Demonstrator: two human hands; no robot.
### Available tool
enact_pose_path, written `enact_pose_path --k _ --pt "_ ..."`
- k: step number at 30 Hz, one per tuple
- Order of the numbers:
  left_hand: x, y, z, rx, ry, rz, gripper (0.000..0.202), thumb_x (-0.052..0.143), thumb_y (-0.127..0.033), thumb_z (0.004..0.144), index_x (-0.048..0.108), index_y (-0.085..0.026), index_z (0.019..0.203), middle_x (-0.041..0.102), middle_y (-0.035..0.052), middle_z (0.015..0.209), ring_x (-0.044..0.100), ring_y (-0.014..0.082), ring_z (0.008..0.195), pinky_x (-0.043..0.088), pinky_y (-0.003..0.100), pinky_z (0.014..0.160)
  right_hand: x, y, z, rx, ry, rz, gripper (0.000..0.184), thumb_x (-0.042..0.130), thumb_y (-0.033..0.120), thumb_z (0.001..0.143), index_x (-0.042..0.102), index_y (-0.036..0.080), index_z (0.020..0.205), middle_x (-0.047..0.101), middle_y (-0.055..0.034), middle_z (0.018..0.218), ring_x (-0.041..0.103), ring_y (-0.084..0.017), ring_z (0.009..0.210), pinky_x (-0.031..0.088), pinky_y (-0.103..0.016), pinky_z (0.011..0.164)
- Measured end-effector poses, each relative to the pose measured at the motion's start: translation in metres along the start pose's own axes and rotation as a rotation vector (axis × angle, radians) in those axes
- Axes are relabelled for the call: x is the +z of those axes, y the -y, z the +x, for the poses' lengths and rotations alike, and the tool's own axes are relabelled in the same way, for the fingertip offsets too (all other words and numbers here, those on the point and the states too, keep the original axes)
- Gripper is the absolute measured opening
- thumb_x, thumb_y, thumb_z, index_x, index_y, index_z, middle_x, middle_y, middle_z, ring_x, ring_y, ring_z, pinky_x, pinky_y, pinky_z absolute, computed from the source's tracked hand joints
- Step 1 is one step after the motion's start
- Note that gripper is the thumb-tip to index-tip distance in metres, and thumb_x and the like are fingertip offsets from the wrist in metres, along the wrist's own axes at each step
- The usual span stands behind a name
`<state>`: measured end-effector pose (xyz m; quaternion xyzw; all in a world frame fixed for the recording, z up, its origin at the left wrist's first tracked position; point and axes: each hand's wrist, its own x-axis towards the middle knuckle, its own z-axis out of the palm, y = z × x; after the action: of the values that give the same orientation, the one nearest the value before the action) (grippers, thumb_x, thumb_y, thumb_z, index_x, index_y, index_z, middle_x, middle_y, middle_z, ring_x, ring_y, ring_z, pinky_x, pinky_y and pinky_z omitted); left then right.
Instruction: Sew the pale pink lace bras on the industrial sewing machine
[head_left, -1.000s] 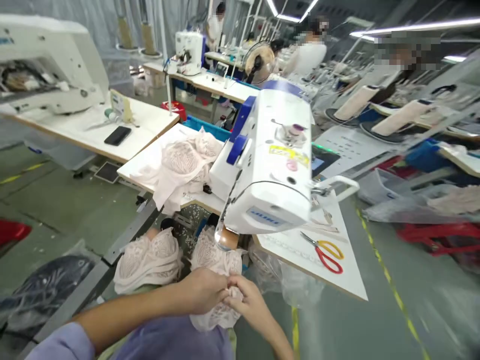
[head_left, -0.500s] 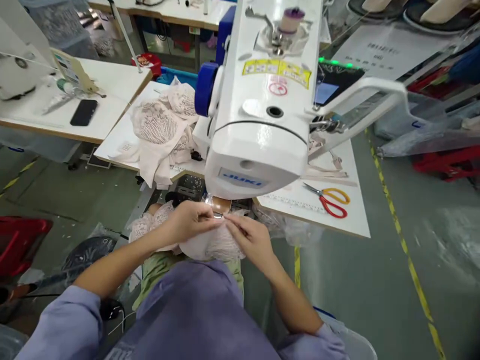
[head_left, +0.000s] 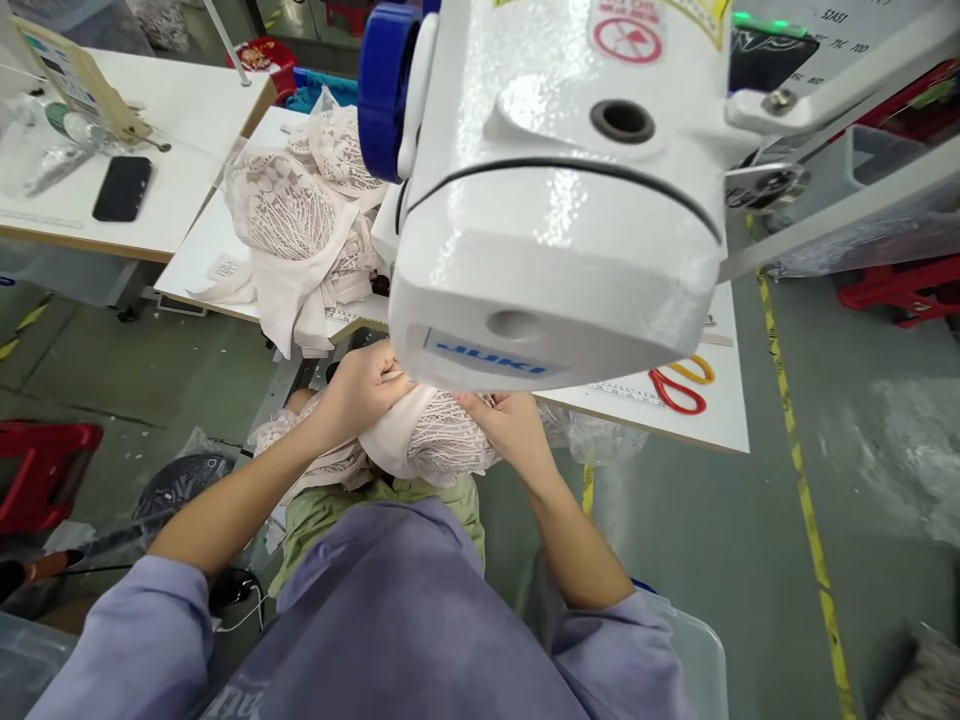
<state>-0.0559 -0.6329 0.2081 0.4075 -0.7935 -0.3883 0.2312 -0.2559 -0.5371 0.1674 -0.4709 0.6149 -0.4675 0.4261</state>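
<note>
A pale pink lace bra [head_left: 442, 440] lies over my lap and reaches up under the head of a white sewing machine [head_left: 555, 270]. My left hand [head_left: 365, 390] pinches the bra's upper edge on the left, fingers curled. On the right, my right hand [head_left: 514, 425] grips the lace side between thumb and fingers, its fingertips partly behind the fabric. The machine head hides the needle and presser foot. More of the lace fabric [head_left: 330, 465] hangs below my left forearm.
More lace bras [head_left: 300, 220] are heaped on the table left of the machine. Scissors [head_left: 679, 390] with red and orange handles lie at the right. A phone [head_left: 124, 188] rests on the neighbouring table. A clear plastic bin [head_left: 701, 640] stands low at right.
My view has come closer to the machine head, which now looks larger and covers more of the work area. Both hands keep hold of the bra; the right has shifted slightly outward along it.
</note>
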Motion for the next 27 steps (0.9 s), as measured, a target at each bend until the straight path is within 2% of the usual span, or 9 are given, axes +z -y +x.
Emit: enact_pose_path --k 3,7,10,13,16,18,20,22,27 --pt "0.0 -0.001 0.0 0.004 -0.001 0.021 0.012 0.06 -0.025 0.082 0.055 -0.019 0.074 0.055 -0.0016 0.063 0.057 0.0178 0.074 0.048 0.03 0.073 -0.002 0.001 0.001 0.005 0.002 0.046 0.052 0.072 0.055 0.085 0.063 0.023 0.124 0.076 -0.0081 0.113 0.069 -0.026 0.112 0.054 -0.038 0.097" --pt "0.0 -0.003 -0.001 -0.007 0.005 0.039 0.012 0.06 -0.024 0.083 0.054 -0.019 0.074 0.055 -0.0012 0.063 0.056 0.0181 0.076 0.047 0.029 0.072 -0.005 -0.003 0.003 0.019 -0.015 0.036 0.05 0.074 0.055 0.083 0.064 0.024 0.12 0.077 -0.0066 0.108 0.07 -0.027 0.11 0.054 -0.042 0.098" --pt "0.001 -0.004 -0.001 -0.011 0.008 0.031 0.014 0.06 -0.024 0.084 0.053 -0.019 0.073 0.053 -0.0017 0.061 0.054 0.0166 0.071 0.046 0.029 0.07 -0.002 -0.019 0.005 0.026 -0.039 0.056 0.053 0.073 0.059 0.083 0.063 0.023 0.12 0.076 -0.0081 0.103 0.071 -0.028 0.104 0.058 -0.041 0.091" --pt "-0.001 -0.004 -0.002 -0.018 0.009 0.03 0.013 0.059 -0.024 0.085 0.054 -0.019 0.074 0.052 -0.0023 0.06 0.052 0.0155 0.068 0.046 0.028 0.07 0.009 -0.048 0.004 0.017 -0.024 0.121 0.075 0.066 0.075 0.08 0.055 0.022 0.131 0.072 -0.0133 0.12 0.068 -0.03 0.115 0.058 -0.041 0.095" --pt "-0.006 -0.005 -0.003 -0.035 0.011 0.041 0.011 0.057 -0.026 0.085 0.056 -0.018 0.077 0.049 -0.0033 0.058 0.051 0.0148 0.065 0.044 0.027 0.066 0.018 -0.081 -0.003 -0.01 0.129 0.197 0.108 0.055 0.094 0.068 0.046 0.019 0.144 0.057 -0.0196 0.145 0.054 -0.033 0.136 0.048 -0.045 0.11" --pt "-0.009 -0.004 -0.003 -0.045 0.023 0.039 0.01 0.056 -0.026 0.085 0.055 -0.018 0.078 0.044 -0.0049 0.056 0.046 0.013 0.06 0.04 0.025 0.062 0.019 -0.099 -0.012 0.015 0.33 0.223 0.114 0.061 0.094 0.063 0.048 0.016 0.145 0.054 -0.021 0.148 0.049 -0.035 0.142 0.043 -0.047 0.115" --pt "-0.011 -0.003 -0.003 -0.044 0.034 0.035 0.012 0.055 -0.026 0.085 0.052 -0.019 0.076 0.04 -0.0065 0.054 0.039 0.0107 0.055 0.034 0.024 0.058 0.015 -0.112 -0.023 0.095 0.499 0.236 0.1 0.077 0.079 0.063 0.058 0.017 0.138 0.062 -0.0191 0.142 0.054 -0.035 0.137 0.044 -0.049 0.114" --pt "-0.012 -0.003 -0.004 -0.039 0.03 0.041 0.014 0.055 -0.024 0.085 0.049 -0.019 0.073 0.036 -0.0071 0.053 0.034 0.0092 0.053 0.03 0.024 0.057 0.008 -0.121 -0.032 0.206 0.551 0.288 0.078 0.087 0.061 0.063 0.069 0.019 0.125 0.071 -0.0152 0.128 0.064 -0.034 0.126 0.048 -0.049 0.109" --pt "-0.009 -0.007 -0.005 -0.072 0.003 0.026 0.016 0.056 -0.022 0.083 0.045 -0.02 0.072 0.03 -0.0068 0.051 0.03 0.0092 0.052 0.023 0.025 0.054 -0.006 -0.127 -0.046 0.427 0.352 0.525 0.052 0.094 0.049 0.051 0.078 0.019 0.09 0.081 -0.0091 0.089 0.076 -0.029 0.088 0.058 -0.046 0.091"
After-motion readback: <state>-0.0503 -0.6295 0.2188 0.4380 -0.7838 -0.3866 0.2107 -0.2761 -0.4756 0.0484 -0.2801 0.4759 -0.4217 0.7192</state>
